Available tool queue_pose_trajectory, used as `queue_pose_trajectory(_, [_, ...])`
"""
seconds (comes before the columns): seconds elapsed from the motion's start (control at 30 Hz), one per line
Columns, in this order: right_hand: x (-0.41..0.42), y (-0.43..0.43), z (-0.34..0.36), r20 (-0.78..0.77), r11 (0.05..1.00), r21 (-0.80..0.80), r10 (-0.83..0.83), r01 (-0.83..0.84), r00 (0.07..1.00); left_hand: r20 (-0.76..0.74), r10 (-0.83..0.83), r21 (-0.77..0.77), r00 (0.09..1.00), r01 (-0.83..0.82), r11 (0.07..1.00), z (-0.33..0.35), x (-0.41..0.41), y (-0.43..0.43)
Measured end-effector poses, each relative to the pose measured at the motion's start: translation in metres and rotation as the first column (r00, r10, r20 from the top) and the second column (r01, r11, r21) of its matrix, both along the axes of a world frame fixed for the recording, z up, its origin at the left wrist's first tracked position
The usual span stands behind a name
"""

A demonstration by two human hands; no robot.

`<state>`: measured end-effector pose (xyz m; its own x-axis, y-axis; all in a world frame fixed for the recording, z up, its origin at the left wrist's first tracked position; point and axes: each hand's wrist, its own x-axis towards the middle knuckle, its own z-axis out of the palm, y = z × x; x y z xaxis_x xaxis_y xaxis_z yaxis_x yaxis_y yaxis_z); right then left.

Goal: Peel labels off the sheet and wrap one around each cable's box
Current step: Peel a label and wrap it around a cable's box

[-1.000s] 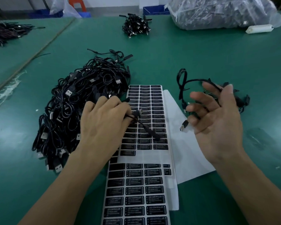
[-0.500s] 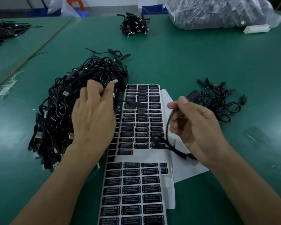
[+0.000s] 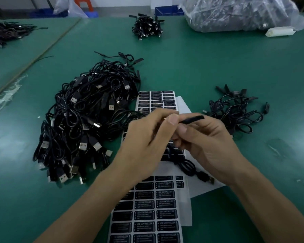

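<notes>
Holding one cable's box (image 3: 193,118) up over the label sheet (image 3: 156,99), I have both hands on it. My right hand (image 3: 209,142) curls round it from below, and the thumb and fingertips of my left hand (image 3: 147,137) pinch its near end. The slim black box pokes out to the right between them. Motion blur hides whether a label is already under my left thumb, so I cannot tell. The rest of this cable (image 3: 188,165) hangs down and loops across the white backing paper, with its USB plug (image 3: 208,179) lying near my right wrist.

By my reckoning the job is in its early part. The small bundle (image 3: 235,114) to my right looks like the finished ones, and it is only a handful. The big heap (image 3: 88,123) to my left, touching the sheet's edge, is far larger and looks unlabelled. Most rows of labels are unpeeled, on this sheet and on the second sheet (image 3: 156,216) nearer me. So this box needs its wrap pressed down all round, and then nearly the whole heap is left to do.
</notes>
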<state>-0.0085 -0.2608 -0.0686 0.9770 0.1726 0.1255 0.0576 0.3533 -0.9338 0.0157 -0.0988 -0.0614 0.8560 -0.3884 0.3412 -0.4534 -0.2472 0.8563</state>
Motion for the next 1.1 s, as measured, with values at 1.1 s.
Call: queue_pose_trajectory(1.1, [-0.014,0.011,-0.009,0.097,0.307,-0.936,-0.252,0.174,0.963,-0.241,0.155,-0.47,0.958,-0.255,0.845,-0.009,0.017,0.019])
